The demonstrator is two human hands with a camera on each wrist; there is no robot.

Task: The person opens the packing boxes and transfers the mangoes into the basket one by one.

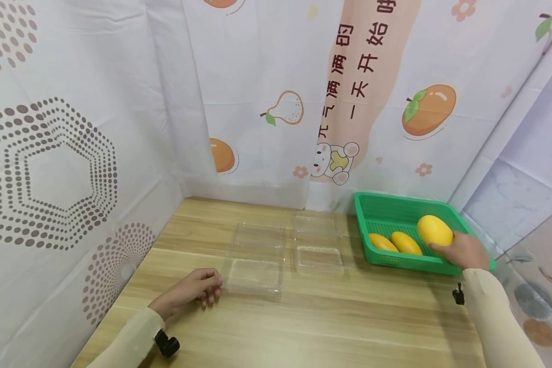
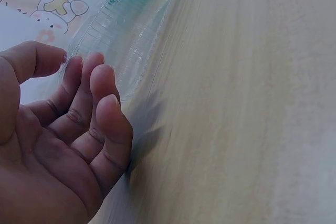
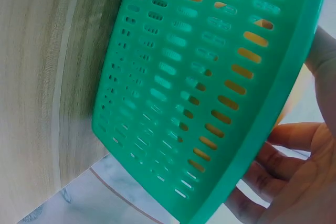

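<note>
My right hand (image 1: 464,250) grips a yellow mango (image 1: 434,230) over the right part of a green basket (image 1: 363,220). Two more mangoes (image 1: 406,243) lie in the basket. In the right wrist view the basket's slotted side (image 3: 173,77) fills the middle, and the right hand's fingers (image 3: 273,161) show behind its rim; the held mango is mostly hidden there. My left hand (image 1: 190,291), fingers loosely curled and holding nothing, is low over the table beside a clear plastic box (image 1: 253,276). The left wrist view shows its fingertips (image 2: 105,77) close to that box; contact is unclear.
A second clear plastic box (image 1: 319,255) stands between the first box and the basket on the wooden table (image 1: 331,327). Printed curtains (image 1: 267,61) hang behind the table and along its left side (image 1: 64,174).
</note>
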